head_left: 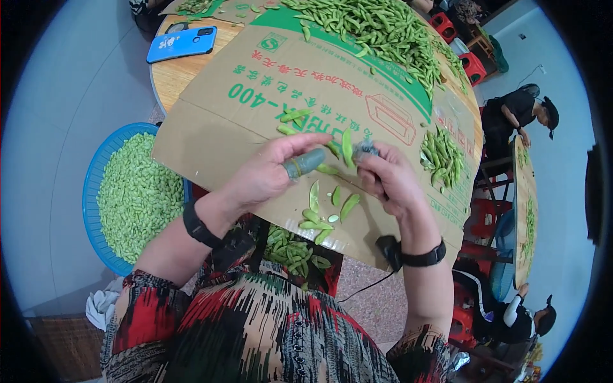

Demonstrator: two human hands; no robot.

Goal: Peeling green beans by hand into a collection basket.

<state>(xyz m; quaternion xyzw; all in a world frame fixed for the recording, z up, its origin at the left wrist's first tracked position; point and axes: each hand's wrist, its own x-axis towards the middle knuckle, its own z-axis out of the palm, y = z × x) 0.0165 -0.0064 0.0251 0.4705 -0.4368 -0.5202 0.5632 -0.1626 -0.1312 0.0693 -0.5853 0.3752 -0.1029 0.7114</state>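
Observation:
My left hand is over the cardboard, its index finger stretched out and its thumb apart, with nothing plainly held. A grey-green cover with a band wraps that thumb. Close by on the right, my right hand is closed, its thumb tip wrapped in dark plastic. At its fingertips a green soybean pod stands upright between the two hands. Below them, several pods and split shells lie with a few loose beans. More pods lie just beyond my left fingers.
A flattened cardboard sheet covers much of the round wooden table. A large pod heap is at the back, a smaller pile at right. A blue phone lies far left. Shelled beans fill a blue basket. Two people work at another table.

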